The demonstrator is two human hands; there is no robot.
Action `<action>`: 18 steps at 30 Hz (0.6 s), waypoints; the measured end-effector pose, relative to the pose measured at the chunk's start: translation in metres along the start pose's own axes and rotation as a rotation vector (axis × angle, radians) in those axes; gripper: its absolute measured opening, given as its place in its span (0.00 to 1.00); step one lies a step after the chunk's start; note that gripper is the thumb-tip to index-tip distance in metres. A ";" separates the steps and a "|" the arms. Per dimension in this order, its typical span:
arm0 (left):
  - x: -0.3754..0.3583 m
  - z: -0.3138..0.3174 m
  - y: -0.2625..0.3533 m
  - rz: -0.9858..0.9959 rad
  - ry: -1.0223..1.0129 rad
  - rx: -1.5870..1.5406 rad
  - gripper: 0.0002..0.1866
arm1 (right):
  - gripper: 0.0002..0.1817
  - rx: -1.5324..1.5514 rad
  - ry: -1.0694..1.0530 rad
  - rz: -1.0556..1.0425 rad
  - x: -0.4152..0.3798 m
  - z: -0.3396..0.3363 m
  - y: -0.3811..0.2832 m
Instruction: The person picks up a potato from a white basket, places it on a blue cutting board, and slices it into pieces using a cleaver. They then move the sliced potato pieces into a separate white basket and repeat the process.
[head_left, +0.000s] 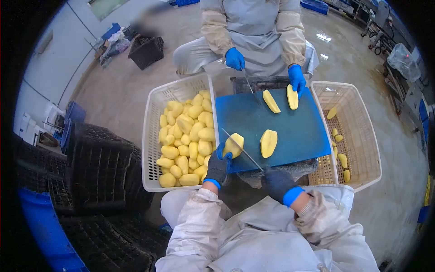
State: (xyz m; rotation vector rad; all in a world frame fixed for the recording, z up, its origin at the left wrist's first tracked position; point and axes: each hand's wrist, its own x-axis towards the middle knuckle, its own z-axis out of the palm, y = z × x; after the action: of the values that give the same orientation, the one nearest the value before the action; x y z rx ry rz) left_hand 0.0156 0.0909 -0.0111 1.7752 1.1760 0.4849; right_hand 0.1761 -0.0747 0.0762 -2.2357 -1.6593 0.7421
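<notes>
My left hand (pixel 218 164), in a dark glove with blue fingertips, grips a peeled potato (pixel 234 144) at the near left corner of the blue cutting board (pixel 297 136). In my gloved right hand (pixel 277 182) is the handle of a knife (pixel 247 155), whose thin blade slants across that potato toward the upper left. A cut potato half (pixel 268 143) lies on the board right of the blade. Across the board, a co-worker's blue-gloved hand (pixel 297 79) holds a potato half (pixel 292 98), with another piece (pixel 271 101) beside it. The co-worker's other hand (pixel 234 59) holds a knife (pixel 248 80).
A white crate (pixel 149 131) heaped with peeled potatoes stands left of the board. Another white crate (pixel 369 136) on the right holds several potato pieces. Black crates (pixel 102 167) are stacked at my left; one more black crate (pixel 146 52) sits farther back on the wet floor.
</notes>
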 end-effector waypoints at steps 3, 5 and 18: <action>0.015 0.006 -0.029 0.021 -0.049 -0.198 0.29 | 0.14 -0.030 -0.049 0.000 0.019 0.011 -0.007; 0.008 0.014 -0.023 0.110 0.123 -0.054 0.28 | 0.14 -0.124 -0.029 -0.010 0.025 0.022 -0.007; -0.022 -0.024 0.034 0.318 -0.048 0.449 0.39 | 0.16 0.233 0.133 0.011 -0.058 0.038 0.027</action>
State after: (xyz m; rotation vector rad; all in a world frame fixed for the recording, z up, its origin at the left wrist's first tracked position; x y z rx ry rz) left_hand 0.0046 0.0792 0.0331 2.3682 1.0255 0.3748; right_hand 0.1648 -0.1415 0.0459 -2.0852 -1.4215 0.7306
